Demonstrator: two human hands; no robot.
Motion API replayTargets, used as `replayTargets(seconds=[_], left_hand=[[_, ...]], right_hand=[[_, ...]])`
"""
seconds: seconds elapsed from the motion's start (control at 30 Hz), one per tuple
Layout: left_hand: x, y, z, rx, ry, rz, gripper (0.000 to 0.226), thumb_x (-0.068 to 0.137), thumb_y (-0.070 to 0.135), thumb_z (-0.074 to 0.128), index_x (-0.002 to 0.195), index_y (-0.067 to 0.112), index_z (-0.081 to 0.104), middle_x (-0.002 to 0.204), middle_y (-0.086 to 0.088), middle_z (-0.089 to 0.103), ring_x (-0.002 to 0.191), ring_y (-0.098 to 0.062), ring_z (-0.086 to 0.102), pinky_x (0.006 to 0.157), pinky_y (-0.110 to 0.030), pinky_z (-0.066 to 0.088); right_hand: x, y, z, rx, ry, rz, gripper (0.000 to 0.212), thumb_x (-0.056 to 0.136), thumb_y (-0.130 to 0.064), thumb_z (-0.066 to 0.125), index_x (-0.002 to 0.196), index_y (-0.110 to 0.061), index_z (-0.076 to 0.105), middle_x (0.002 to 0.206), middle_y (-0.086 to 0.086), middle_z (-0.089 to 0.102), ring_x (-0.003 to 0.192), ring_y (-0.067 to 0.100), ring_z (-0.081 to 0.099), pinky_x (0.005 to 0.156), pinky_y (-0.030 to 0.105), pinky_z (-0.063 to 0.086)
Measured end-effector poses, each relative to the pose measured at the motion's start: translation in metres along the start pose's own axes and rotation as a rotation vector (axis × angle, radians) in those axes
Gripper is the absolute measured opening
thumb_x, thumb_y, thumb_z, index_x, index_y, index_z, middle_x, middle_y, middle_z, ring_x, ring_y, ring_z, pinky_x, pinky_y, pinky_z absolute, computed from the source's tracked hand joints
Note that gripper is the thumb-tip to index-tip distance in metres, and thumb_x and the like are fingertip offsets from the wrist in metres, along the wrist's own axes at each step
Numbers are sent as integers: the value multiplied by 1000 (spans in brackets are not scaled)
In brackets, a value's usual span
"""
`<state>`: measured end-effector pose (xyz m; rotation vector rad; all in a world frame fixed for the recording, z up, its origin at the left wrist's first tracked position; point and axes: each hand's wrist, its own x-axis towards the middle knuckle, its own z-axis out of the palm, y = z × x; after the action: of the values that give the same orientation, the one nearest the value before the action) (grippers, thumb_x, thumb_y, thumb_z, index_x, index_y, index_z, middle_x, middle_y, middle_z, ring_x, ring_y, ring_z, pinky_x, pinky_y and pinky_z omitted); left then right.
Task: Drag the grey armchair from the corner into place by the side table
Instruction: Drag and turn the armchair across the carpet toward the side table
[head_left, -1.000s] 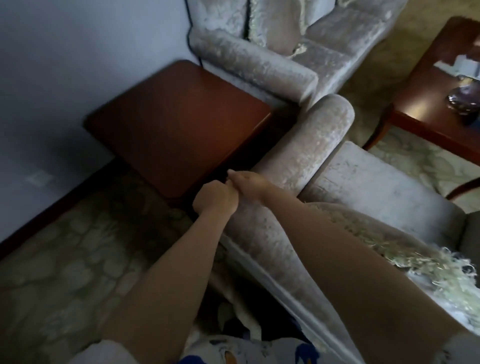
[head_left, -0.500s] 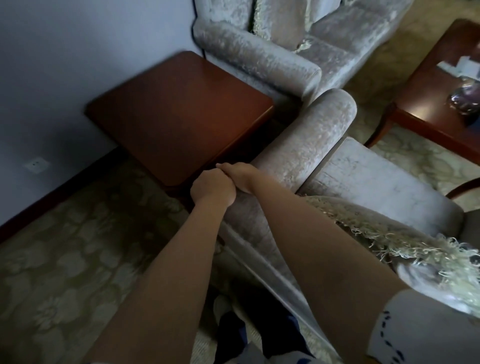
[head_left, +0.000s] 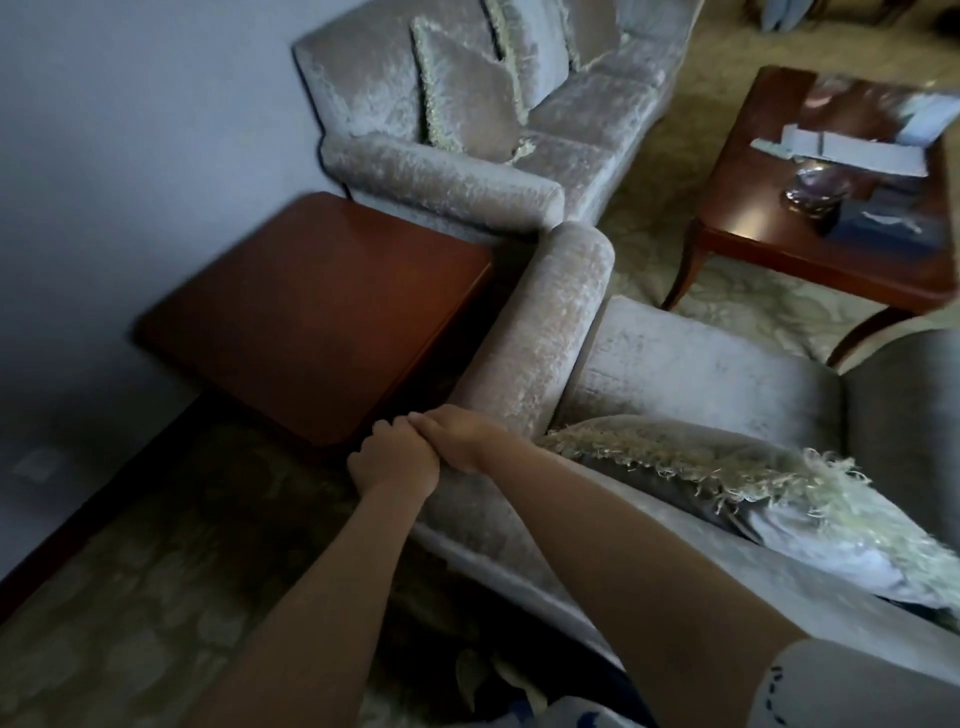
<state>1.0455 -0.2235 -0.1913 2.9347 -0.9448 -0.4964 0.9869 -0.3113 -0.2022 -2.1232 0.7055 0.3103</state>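
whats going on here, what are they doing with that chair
A person is gripping the grey armchair to drag it. The left grip and right grip both hold the near end of its armrest, side by side and touching. The armrest already lies close along the edge of the wooden side table, its far end near the sofa.

grey armchair (head_left: 675, 364) — reddish-brown side table (head_left: 322, 312)

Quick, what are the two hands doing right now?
Left hand: curled, gripping the grey armchair by its armrest.
Right hand: curled over the same armrest, gripping it too.
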Motion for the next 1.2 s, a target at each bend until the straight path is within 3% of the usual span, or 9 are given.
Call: replayTargets(seconds=[0.23, 0.37, 0.5, 0.6, 0.67, 0.8, 0.9, 1.07, 1.2], left_hand=[[-30, 56, -3, 76, 125, 368, 30, 95, 30, 35, 109, 10, 53, 116, -10, 52, 104, -29, 50, 85, -42, 38], [-76, 122, 23, -24, 15, 597, 25, 88, 22, 46, 107, 9, 55, 119, -10, 54, 107, -32, 53, 85, -39, 41], [-137, 184, 60, 33, -136, 636, 35, 86, 30, 45, 113, 9, 54, 126, -10, 46, 115, -32, 48, 89, -40, 41], [-204, 242, 90, 100, -231, 738, 40, 87, 27, 38, 122, 10, 50, 133, -10, 41, 121, -30, 42, 95, -42, 37], [-253, 280, 109, 73, -275, 817, 44, 88, 20, 36, 131, 13, 44, 139, -8, 37, 124, -31, 40, 98, -41, 35], [-339, 343, 143, 95, -303, 900, 48, 94, 27, 34, 140, 15, 35, 149, -9, 28, 130, -31, 36, 102, -41, 31], [-392, 381, 166, 126, -295, 996, 41, 95, 30, 34, 128, 8, 47, 140, -14, 38, 125, -32, 40, 99, -42, 32], [-421, 432, 185, 211, -410, 1109, 36, 85, 14, 43, 119, 11, 54, 129, -12, 49, 117, -33, 49, 92, -41, 40], [-409, 453, 196, 287, -511, 1069, 40, 86, 15, 40, 123, 11, 55, 133, -14, 51, 118, -33, 50, 94, -40, 42]], right_hand=[[-73, 49, -24, 41, 199, 151, 54, 96, -51, 28, 116, -12, 60, 125, 17, 56, 116, 32, 50, 95, 37, 38], [-136, 106, -43, 92, 238, 290, 52, 99, -44, 28, 126, -10, 56, 134, 18, 52, 124, 31, 46, 98, 33, 35], [-212, 176, -39, 48, 225, 478, 50, 98, -43, 34, 139, -16, 44, 145, 12, 41, 131, 28, 38, 108, 32, 29], [-288, 229, -36, 38, 319, 566, 38, 97, -31, 40, 128, -15, 54, 133, 15, 53, 119, 30, 49, 91, 29, 37], [-338, 261, -38, 36, 319, 627, 35, 97, -27, 36, 122, -12, 57, 128, 15, 56, 115, 30, 51, 87, 30, 38], [-439, 326, -42, 24, 370, 824, 40, 93, -39, 38, 120, -16, 58, 128, 13, 56, 116, 29, 52, 98, 38, 41], [-501, 364, -41, 41, 421, 1022, 51, 89, -50, 36, 127, -21, 53, 135, 9, 53, 123, 27, 48, 100, 37, 34], [-528, 394, -42, 153, 477, 1290, 50, 89, -39, 34, 132, -19, 49, 137, 7, 49, 125, 29, 45, 103, 43, 33], [-529, 406, -45, 252, 469, 1322, 50, 84, -35, 38, 127, -17, 54, 132, 8, 53, 120, 28, 51, 98, 45, 40]])
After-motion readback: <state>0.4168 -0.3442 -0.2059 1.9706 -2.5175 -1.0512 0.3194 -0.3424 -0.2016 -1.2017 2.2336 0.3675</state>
